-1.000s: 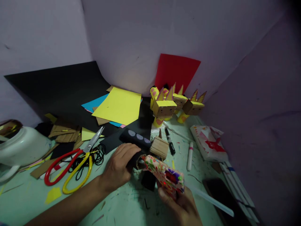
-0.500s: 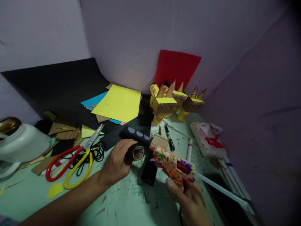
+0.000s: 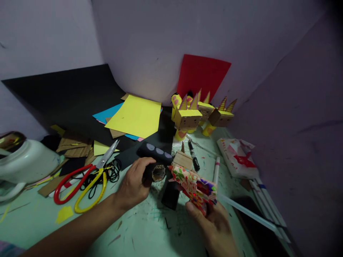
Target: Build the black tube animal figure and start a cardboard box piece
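My left hand (image 3: pixel 136 180) is closed around a black paper-covered tube (image 3: pixel 150 172), its open cardboard end turned to the right. In my right hand (image 3: pixel 214 223) is a flower-patterned hot glue gun (image 3: pixel 191 184), with a small red light glowing and a long glue stick (image 3: pixel 246 210) sticking out of its back. The gun's tip is close to the tube's open end; whether they touch I cannot tell. Below the tube's end lies a black piece (image 3: pixel 170 195). Behind my left hand rests another black tube with grey spots (image 3: pixel 155 152).
Scissors (image 3: pixel 100 175) with red and yellow handles lie left, over black cord (image 3: pixel 114 169). Yellow paper (image 3: pixel 136 116) tops a stack on a black sheet (image 3: pixel 66 96). Horned cardboard figures (image 3: pixel 189 121), a marker (image 3: pixel 193 155) and a plastic packet (image 3: pixel 238 157) stand or lie right. A white mug (image 3: pixel 32 155) is far left.
My right hand has brought the glue gun slightly left, nearer the tube's open end. My left hand keeps its hold on the tube, almost unmoved.
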Available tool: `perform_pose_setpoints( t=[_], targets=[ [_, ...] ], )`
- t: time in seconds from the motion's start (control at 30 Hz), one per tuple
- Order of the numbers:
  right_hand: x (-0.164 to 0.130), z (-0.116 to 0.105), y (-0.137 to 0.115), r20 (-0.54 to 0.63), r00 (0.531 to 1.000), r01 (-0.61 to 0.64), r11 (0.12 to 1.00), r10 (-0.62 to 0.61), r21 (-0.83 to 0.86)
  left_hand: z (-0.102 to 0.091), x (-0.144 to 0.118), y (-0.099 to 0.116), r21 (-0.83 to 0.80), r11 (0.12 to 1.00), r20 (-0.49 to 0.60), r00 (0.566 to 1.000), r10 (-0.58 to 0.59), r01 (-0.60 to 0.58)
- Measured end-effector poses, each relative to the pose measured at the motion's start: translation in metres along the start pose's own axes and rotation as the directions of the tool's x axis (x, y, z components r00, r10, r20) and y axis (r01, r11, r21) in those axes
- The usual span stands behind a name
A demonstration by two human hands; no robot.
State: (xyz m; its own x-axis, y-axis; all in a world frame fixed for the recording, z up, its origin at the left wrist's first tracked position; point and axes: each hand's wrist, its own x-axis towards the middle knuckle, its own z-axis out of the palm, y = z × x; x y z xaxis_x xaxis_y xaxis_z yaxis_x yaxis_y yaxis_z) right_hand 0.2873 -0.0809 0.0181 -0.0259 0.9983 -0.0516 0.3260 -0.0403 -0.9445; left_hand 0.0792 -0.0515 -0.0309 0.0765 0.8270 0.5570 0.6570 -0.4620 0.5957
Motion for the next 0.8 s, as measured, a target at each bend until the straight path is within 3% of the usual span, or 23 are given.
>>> perform_pose_setpoints(
  t=[0.17, 0.37, 0.8],
  targets=[
    [0.0001, 0.0021, 0.0044, 0.049, 0.998, 0.049, 0.999, -0.048, -0.02, 0.0011, -0.0007, -0.0011, 0.003, 0.999, -0.008, 0.999, 0.052, -0.052],
    [-0.0012, 0.0048, 0.0033, -0.053, 0.999, 0.003, 0.999, -0.006, -0.047, -0.0003, 0.0007, 0.001, 0.039, 0.995, -0.01, 0.995, 0.097, -0.096],
    [-0.0053, 0.0073, 0.0015, -0.094, 0.995, -0.038, 0.999, 0.035, -0.038, 0.0003, 0.0013, 0.0001, 0.032, 0.991, -0.018, 0.992, 0.127, -0.126]
  ],
)
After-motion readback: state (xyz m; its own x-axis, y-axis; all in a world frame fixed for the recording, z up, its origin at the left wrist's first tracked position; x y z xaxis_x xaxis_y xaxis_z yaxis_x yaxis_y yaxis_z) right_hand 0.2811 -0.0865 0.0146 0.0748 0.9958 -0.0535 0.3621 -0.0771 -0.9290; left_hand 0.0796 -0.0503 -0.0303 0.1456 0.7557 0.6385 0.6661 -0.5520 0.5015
